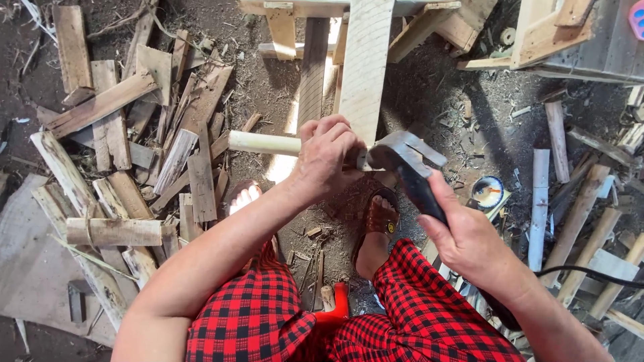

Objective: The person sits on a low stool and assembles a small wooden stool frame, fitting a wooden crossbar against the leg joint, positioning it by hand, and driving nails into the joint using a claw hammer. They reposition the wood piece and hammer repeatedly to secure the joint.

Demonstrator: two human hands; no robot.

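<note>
Far left: a heap of rough wood offcuts (127, 147) and split slats on the dirt floor (268, 87), with a flat grey board (27, 261) at the lower edge. Left of centre: a pale round wooden handle (265, 142), lying level and pointing left, its right end hidden inside the left hand (327, 155). The left hand is closed around that end, fingers curled over the top, and steadies it against the near end of a light upright plank (365, 67) which leans away toward a wooden frame (402, 27). Centre: a grey metal hammer head (402, 151), touching the left hand's fingers, on a dark shaft (422, 194) that runs down to the right. Right of centre: the right hand (469, 245) is wrapped fully around the lower shaft. Below: two sandalled feet (379, 221) and red-and-black checked cloth (429, 315) over the knees. Right: a small round tin (488, 192) with a pale blue inside, more sticks (540, 208) and a black cable (590, 273). Step judged: the round piece is being positioned and tapped at its held end. A next blow seems to call for a short, controlled swing, since the fingers lie right beside the hammer head; whether a nail is being held cannot be told.
</note>
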